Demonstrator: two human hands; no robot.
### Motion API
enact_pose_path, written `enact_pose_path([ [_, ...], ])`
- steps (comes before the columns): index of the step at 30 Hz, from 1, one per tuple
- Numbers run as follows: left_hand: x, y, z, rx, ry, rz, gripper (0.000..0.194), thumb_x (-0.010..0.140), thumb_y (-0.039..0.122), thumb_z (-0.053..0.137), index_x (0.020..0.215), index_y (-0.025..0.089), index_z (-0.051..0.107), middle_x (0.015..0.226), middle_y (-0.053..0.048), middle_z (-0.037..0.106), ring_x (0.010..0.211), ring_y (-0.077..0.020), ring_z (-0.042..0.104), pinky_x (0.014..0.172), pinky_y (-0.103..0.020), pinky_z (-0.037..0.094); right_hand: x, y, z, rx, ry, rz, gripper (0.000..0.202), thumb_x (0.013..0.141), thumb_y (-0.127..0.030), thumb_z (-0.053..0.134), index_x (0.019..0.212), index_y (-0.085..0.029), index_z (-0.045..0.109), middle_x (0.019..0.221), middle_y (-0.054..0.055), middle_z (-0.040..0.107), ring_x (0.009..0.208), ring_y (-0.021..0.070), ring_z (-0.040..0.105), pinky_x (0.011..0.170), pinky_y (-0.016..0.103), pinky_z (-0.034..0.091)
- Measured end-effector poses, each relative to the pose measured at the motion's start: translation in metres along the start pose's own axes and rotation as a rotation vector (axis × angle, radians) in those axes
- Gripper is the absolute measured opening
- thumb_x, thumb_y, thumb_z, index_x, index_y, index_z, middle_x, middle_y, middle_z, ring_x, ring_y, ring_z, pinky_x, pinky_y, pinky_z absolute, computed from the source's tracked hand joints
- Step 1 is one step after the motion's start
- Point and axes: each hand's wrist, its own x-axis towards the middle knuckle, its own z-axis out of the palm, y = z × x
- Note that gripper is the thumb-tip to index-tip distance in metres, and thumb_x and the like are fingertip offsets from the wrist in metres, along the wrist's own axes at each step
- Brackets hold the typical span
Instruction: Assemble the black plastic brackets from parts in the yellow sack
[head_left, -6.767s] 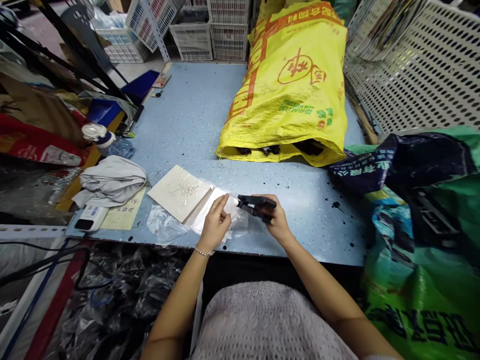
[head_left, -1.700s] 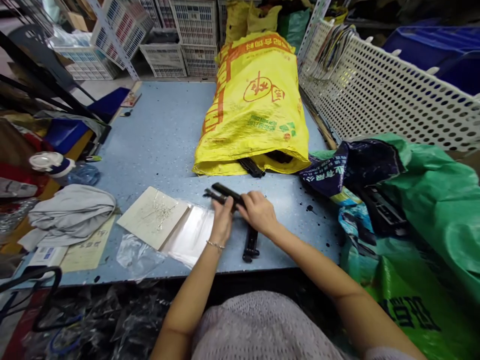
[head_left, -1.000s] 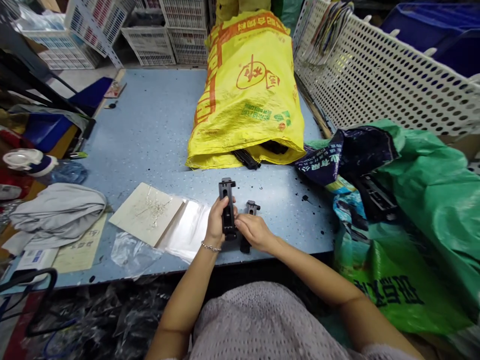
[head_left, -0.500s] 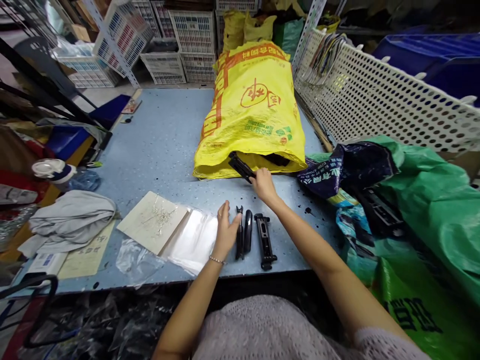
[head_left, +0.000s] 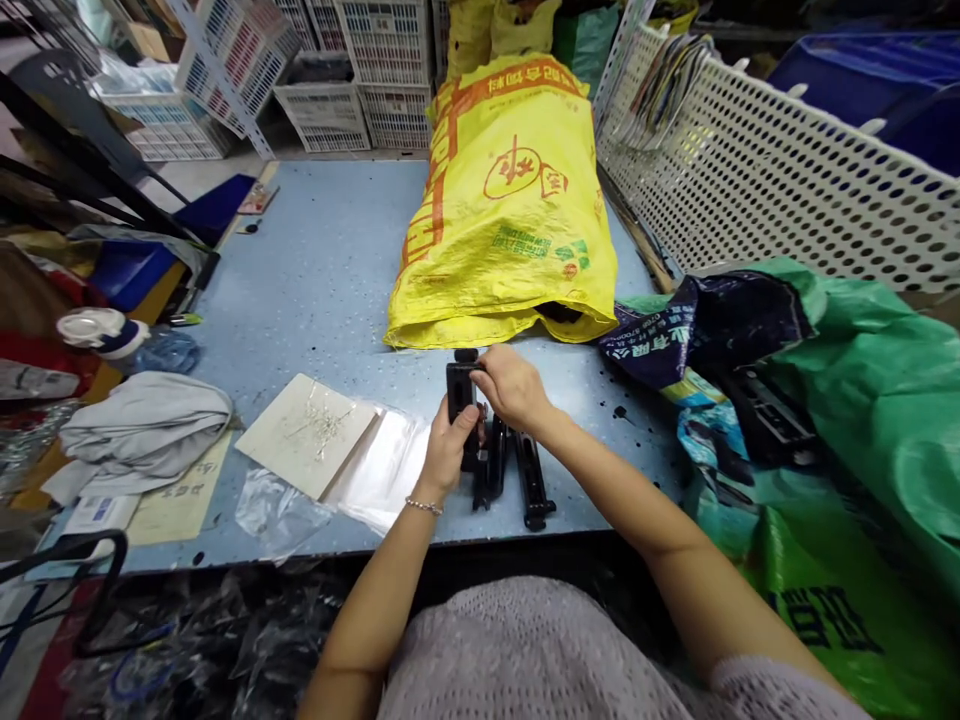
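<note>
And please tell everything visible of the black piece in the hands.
The black piece looks like plastic, elongated, with a dark recess in its face and a projection at the far end. The left hand grips it; the right hand seems to pinch its far end. It is held before the yellow sack; its near end is unclear.

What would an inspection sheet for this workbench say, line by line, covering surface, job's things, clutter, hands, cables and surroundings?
Surface: blue speckled tabletop with dark spots; yellow sack lying on it, open mouth facing the person.
Job's things: one black part held up; other black parts on the tabletop below.
Clutter: grey cloth, square board bearing small bits, clear plastic.
Hands: left hand and right hand both grip the held part.
Cables: black cable looping by the near-left corner.
Surroundings: white crates behind; perforated white panel rightward.
</note>
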Motion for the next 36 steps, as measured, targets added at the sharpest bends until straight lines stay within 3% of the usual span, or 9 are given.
enact_pose_path([
  [5, -0.004, 0.004, -0.004, -0.032, 0.092, 0.013, 0.033, 0.083, 0.046, 0.068, 0.100, 0.021, 0.055, 0.079, 0.002, 0.057, 0.059, -0.0075, 0.052, 0.054, -0.020, 0.043, -0.011, -0.016, 0.010, 0.298, -0.213, 0.162, 0.053, 0.102, -0.055, 0.017, 0.073, -0.022, 0.046, 0.066, 0.000, 0.048, 0.063, 0.0155, 0.048, 0.063, 0.028, 0.039],
  [13, -0.006, 0.007, -0.003, -0.109, 0.092, -0.105, 0.039, 0.084, 0.053, 0.064, 0.103, 0.020, 0.057, 0.087, -0.002, 0.064, 0.062, -0.0090, 0.057, 0.058, -0.022, 0.047, -0.096, -0.009, 0.034, -0.142, -0.257, -0.148, 0.044, 0.100, -0.050, 0.034, 0.090, -0.018, 0.062, 0.084, 0.012, 0.063, 0.079, 0.0228, 0.055, 0.071, 0.033, 0.040],
  [15, -0.005, -0.002, -0.011, -0.012, 0.129, -0.086, 0.040, 0.084, 0.054, 0.063, 0.110, 0.024, 0.058, 0.096, -0.002, 0.064, 0.068, -0.0108, 0.060, 0.063, -0.024, 0.050, -0.080, 0.013, 0.030, -0.167, -0.351, -0.117, 0.043, 0.102, -0.046, 0.031, 0.088, -0.020, 0.062, 0.082, 0.009, 0.063, 0.079, 0.0210, 0.057, 0.071, 0.030, 0.040],
  [18, -0.008, -0.029, -0.023, 0.267, 0.174, -0.047, 0.045, 0.085, 0.052, 0.061, 0.122, 0.026, 0.056, 0.113, -0.005, 0.063, 0.100, -0.0198, 0.062, 0.090, -0.034, 0.050, -0.025, 0.061, 0.003, -0.390, -0.280, 0.231, 0.037, 0.104, -0.037, 0.031, 0.099, -0.020, 0.063, 0.096, 0.008, 0.067, 0.089, 0.0202, 0.059, 0.078, 0.029, 0.040],
  [20, -0.014, -0.054, -0.024, 0.478, 0.190, -0.028, 0.048, 0.086, 0.049, 0.059, 0.126, 0.024, 0.054, 0.126, -0.009, 0.058, 0.126, -0.0267, 0.049, 0.110, -0.044, 0.036, 0.018, 0.095, -0.022, -0.592, -0.139, 0.470, 0.034, 0.103, -0.029, 0.032, 0.116, -0.015, 0.060, 0.117, 0.016, 0.063, 0.105, 0.0256, 0.055, 0.085, 0.033, 0.040],
  [24, -0.026, -0.087, -0.014, 0.715, 0.209, -0.040, 0.057, 0.088, 0.043, 0.055, 0.139, 0.021, 0.044, 0.151, -0.014, 0.034, 0.146, -0.0316, 0.022, 0.120, -0.050, 0.015, 0.067, 0.138, -0.057, -0.691, -0.075, 0.563, 0.039, 0.099, -0.016, 0.036, 0.134, -0.008, 0.051, 0.130, 0.027, 0.054, 0.116, 0.0324, 0.050, 0.091, 0.041, 0.037],
  [28, -0.022, -0.076, -0.015, 0.707, 0.182, -0.035, 0.061, 0.091, 0.042, 0.050, 0.146, 0.024, 0.034, 0.154, -0.012, 0.027, 0.147, -0.0280, 0.021, 0.120, -0.047, 0.020, 0.054, 0.147, -0.067, -0.729, -0.062, 0.624, 0.037, 0.097, -0.017, 0.038, 0.128, -0.010, 0.057, 0.111, 0.024, 0.064, 0.105, 0.0317, 0.057, 0.088, 0.040, 0.039],
  [33, -0.003, -0.055, -0.013, 0.670, 0.125, 0.060, 0.052, 0.091, 0.035, 0.052, 0.141, 0.026, 0.041, 0.145, -0.011, 0.036, 0.137, -0.0250, 0.035, 0.112, -0.043, 0.034, 0.023, 0.149, -0.075, -0.718, -0.004, 0.694, 0.042, 0.100, -0.021, 0.029, 0.132, -0.008, 0.053, 0.127, 0.026, 0.056, 0.117, 0.0346, 0.052, 0.094, 0.040, 0.037],
  [36, -0.002, -0.056, -0.004, 0.665, 0.068, 0.082, 0.049, 0.090, 0.032, 0.054, 0.138, 0.026, 0.045, 0.141, -0.010, 0.041, 0.130, -0.0244, 0.042, 0.108, -0.043, 0.037, 0.029, 0.153, -0.071, -0.651, -0.083, 0.741, 0.043, 0.101, -0.029, 0.032, 0.121, -0.004, 0.061, 0.115, 0.026, 0.063, 0.109, 0.0336, 0.059, 0.088, 0.036, 0.041],
])
